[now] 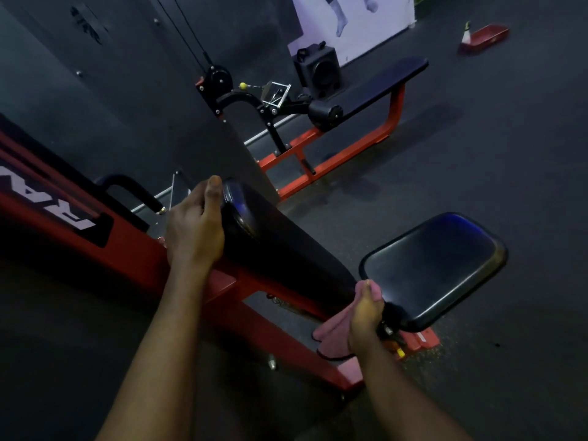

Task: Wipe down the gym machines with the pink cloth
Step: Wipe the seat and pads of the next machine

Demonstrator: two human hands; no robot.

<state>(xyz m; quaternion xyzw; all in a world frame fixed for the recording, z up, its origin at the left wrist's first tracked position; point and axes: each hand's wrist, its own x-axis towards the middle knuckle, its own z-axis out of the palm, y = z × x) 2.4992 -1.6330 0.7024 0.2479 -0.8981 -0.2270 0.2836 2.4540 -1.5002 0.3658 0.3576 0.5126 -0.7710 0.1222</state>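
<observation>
Both clamped: left grip (194,224) on pad (280,249), right grip (366,316) on pink cloth (332,334) beside seat (436,268).

Our left grip (194,224) wraps the upper end of the long black padded backrest (280,249), which slopes down rightward toward the black padded seat (436,268). Our right grip (364,316) holds the pink cloth (334,331) between the two. The red steel frame (133,253) runs beneath and leftward. Behind stands a black padded bench on red legs (375,87), a black box speaker (318,71) just beyond it, and a red tray (485,35) on the floor far right.
</observation>
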